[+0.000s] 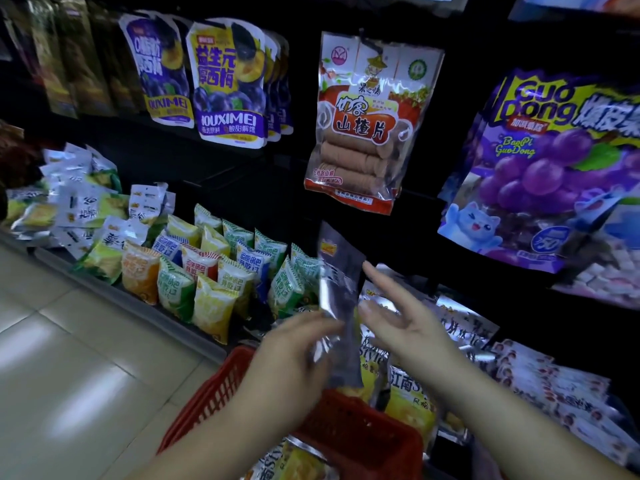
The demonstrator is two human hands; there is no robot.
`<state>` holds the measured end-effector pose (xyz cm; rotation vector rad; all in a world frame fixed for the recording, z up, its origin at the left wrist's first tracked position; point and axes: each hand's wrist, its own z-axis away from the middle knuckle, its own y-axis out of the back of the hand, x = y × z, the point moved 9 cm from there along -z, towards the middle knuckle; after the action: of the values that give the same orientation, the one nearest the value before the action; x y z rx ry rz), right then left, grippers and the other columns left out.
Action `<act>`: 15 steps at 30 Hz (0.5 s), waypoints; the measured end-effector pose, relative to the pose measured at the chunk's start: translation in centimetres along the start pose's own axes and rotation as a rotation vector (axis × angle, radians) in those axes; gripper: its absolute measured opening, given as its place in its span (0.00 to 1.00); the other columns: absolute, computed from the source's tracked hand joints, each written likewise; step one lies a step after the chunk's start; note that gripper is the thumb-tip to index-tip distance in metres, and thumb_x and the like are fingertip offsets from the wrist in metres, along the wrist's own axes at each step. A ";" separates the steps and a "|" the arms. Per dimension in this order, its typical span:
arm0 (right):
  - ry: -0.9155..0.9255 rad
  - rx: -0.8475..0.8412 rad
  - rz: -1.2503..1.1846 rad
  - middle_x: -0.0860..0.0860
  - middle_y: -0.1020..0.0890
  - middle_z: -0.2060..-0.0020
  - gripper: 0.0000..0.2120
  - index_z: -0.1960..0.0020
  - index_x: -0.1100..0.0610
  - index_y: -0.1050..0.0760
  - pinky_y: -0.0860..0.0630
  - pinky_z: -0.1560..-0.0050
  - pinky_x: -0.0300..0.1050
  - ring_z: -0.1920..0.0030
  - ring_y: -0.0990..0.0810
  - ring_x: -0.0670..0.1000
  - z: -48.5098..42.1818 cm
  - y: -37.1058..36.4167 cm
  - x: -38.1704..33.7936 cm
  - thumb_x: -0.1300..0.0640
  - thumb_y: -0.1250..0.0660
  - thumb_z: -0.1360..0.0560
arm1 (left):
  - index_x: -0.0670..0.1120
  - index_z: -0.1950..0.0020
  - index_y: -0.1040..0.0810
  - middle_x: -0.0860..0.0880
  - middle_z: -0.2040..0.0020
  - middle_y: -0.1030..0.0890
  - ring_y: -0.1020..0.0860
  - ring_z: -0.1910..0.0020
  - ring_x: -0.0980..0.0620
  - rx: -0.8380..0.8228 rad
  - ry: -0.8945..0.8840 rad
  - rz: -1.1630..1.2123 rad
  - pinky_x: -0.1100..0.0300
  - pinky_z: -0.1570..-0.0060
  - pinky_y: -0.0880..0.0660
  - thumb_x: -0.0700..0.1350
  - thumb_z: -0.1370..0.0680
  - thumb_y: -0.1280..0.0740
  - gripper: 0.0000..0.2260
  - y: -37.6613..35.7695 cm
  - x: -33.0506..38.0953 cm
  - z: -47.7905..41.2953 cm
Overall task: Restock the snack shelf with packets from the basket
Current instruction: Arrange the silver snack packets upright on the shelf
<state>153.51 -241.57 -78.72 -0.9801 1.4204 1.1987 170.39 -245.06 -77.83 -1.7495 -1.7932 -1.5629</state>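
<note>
Evidently the step in hand is the carry from basket to shelf: the left hand grips a dark, silvery foil packet by its lower part and holds it upright above the red basket, in front of the lower shelf; the fingers are blurred, but they look curled round the foil. The right hand is beside the packet with its fingers straight and spread, holding nothing; whether its thumb touches the foil I cannot tell.

I judge that the next move calls for finding the row of like stock, probably among the silvery packets lying on the shelf just behind the right hand, and setting this one down there face out; the free hand may have to steady it or make room.

Much is hard to read: the packet's print is smeared apart from a small yellow label near its top; the basket is cut off at the bottom edge, with only some yellow-printed packets showing inside; the shelf back is black, so the free space there cannot be judged.
</note>
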 end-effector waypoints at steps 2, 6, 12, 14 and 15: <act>-0.021 -0.048 -0.139 0.41 0.27 0.26 0.25 0.29 0.29 0.30 0.22 0.33 0.48 0.28 0.27 0.44 0.1 -1.6 -0.1 0.48 0.29 0.22 | 0.55 0.36 0.20 0.58 0.34 0.23 0.24 0.41 0.59 -0.107 -0.189 -0.103 0.60 0.43 0.24 0.39 0.22 0.33 0.18 -2.7 2.7 1.2; -0.009 0.108 -0.040 0.38 0.23 0.33 0.28 0.31 0.29 0.28 0.18 0.50 0.41 0.38 0.19 0.43 -0.2 -0.7 0.8 0.56 0.26 0.22 | 0.56 0.38 0.26 0.49 0.31 0.27 0.25 0.48 0.47 -0.210 -0.291 -0.316 0.51 0.59 0.20 0.42 0.22 0.39 0.15 -6.6 2.5 2.9; 0.021 0.203 0.056 0.57 0.18 0.41 0.22 0.29 0.35 0.33 0.29 0.63 0.42 0.59 0.25 0.49 -0.9 0.7 2.1 0.56 0.35 0.17 | 0.56 0.36 0.25 0.62 0.33 0.26 0.27 0.35 0.62 -0.311 -0.236 0.003 0.63 0.38 0.27 0.52 0.19 0.32 0.12 -5.2 3.9 2.0; 0.025 0.190 0.051 0.61 0.19 0.40 0.26 0.27 0.34 0.36 0.30 0.60 0.42 0.59 0.28 0.47 -0.7 1.0 1.9 0.58 0.36 0.16 | 0.56 0.44 0.24 0.62 0.38 0.23 0.26 0.38 0.67 -0.093 -0.067 0.057 0.63 0.42 0.26 0.49 0.22 0.28 0.09 -2.8 1.3 0.2; 0.022 0.184 0.052 0.57 0.21 0.35 0.30 0.24 0.32 0.39 0.29 0.61 0.40 0.61 0.28 0.45 -0.6 1.2 1.5 0.58 0.36 0.17 | 0.56 0.47 0.25 0.63 0.39 0.23 0.27 0.39 0.70 0.018 0.043 0.068 0.64 0.44 0.25 0.49 0.23 0.26 0.09 -1.5 -0.6 -0.5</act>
<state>152.02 -241.88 -79.96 -0.8352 1.5522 1.0757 169.12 -245.43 -78.82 -1.7366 -1.7043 -1.5403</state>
